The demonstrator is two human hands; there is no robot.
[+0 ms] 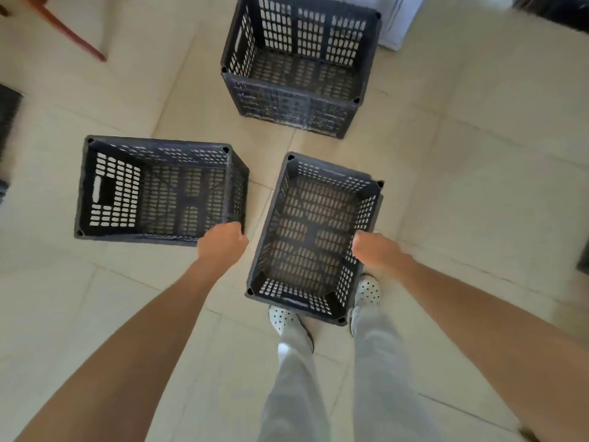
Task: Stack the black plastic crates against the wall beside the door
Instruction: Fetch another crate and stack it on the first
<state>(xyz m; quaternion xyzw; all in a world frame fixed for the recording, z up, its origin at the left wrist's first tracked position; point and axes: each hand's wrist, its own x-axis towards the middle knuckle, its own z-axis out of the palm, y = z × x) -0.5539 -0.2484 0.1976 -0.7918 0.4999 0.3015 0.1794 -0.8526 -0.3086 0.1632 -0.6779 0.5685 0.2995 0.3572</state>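
Observation:
Three black perforated plastic crates are in view over a cream tiled floor. My left hand (221, 242) grips the near right corner of the left crate (153, 189). My right hand (373, 250) grips the right rim of the middle crate (314, 237), which sits just in front of my feet. The third crate (298, 63) stands farther ahead on the floor, apart from the other two. All the crates are empty.
A red-brown wooden leg (68, 31) slants at the top left. A dark object (8, 122) shows at the left edge. A white unit (398, 23) stands behind the far crate. Dark shapes sit at the top right and right edges.

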